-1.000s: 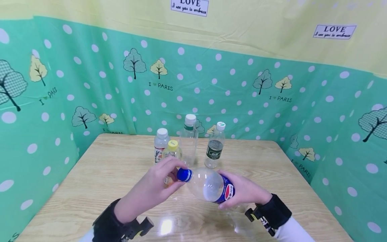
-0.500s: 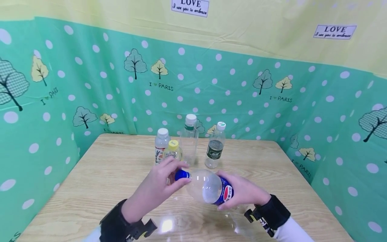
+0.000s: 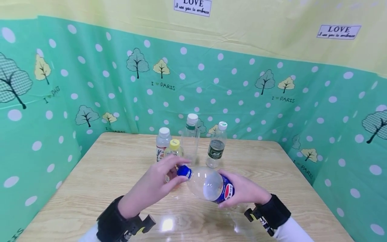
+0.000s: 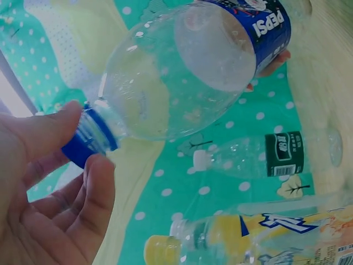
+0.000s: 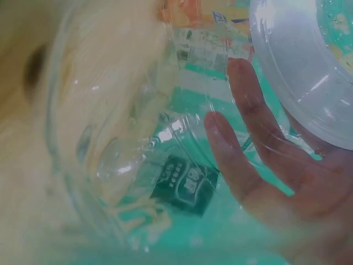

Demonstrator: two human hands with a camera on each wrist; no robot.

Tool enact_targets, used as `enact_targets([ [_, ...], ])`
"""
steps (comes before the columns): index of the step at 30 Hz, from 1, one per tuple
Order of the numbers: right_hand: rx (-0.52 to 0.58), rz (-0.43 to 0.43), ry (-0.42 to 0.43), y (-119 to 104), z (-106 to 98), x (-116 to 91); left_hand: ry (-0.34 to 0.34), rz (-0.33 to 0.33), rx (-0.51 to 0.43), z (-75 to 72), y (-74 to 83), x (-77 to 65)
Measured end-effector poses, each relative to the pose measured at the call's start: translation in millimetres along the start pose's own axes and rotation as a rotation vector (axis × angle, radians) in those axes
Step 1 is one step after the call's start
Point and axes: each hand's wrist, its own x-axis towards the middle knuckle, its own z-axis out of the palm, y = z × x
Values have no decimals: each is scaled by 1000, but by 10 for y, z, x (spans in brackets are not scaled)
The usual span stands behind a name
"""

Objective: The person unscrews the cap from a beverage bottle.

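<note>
A large clear Pepsi bottle (image 3: 203,183) with a blue label lies tilted on its side above the table, its neck toward the left. My right hand (image 3: 245,189) grips it around the label, with fingers (image 5: 251,105) showing through the clear plastic in the right wrist view. At the neck, my left hand (image 3: 152,190) pinches the blue bottle cap (image 4: 83,144) between thumb and finger. The cap sits on the bottle's mouth. The other left fingers stay bent beside it. The bottle looks see-through, with some whitish glare inside.
Behind the hands stand a yellow-capped bottle (image 3: 174,145), a white-capped bottle with a printed label (image 3: 164,137), a tall clear bottle (image 3: 190,141) and a green-labelled water bottle (image 3: 216,149). The wooden table (image 3: 99,174) ends at a green dotted curtain (image 3: 211,90).
My left fingers shift around the cap, and that hand moves slightly right, then partly back. The Pepsi bottle dips a little left and returns. My right hand keeps its grip.
</note>
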Motion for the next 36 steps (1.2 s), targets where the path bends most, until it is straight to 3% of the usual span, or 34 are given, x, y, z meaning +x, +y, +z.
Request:
enact_targets([
  [4,-17,-13,4,-6,5,4,31,-91,22,39,5,-5],
  [9,-41,-27,1,-5,14,9,41,-84,-14,67,-10,-20],
  [17,3,-10,12,-15,3,-14,-89,158,36,-54,-54,1],
  [20,14,-4,10,-15,2,-20,-86,212,78,-75,-64,12],
  [23,17,-8,11,-2,12,-12,-44,181,138,-41,-56,6],
  [28,-4,-25,12,18,27,5,22,74,249,39,-20,-21],
  [32,-8,-29,15,17,24,4,55,60,226,52,-3,-18],
  [36,25,-14,17,21,13,-3,44,117,154,34,-13,4],
])
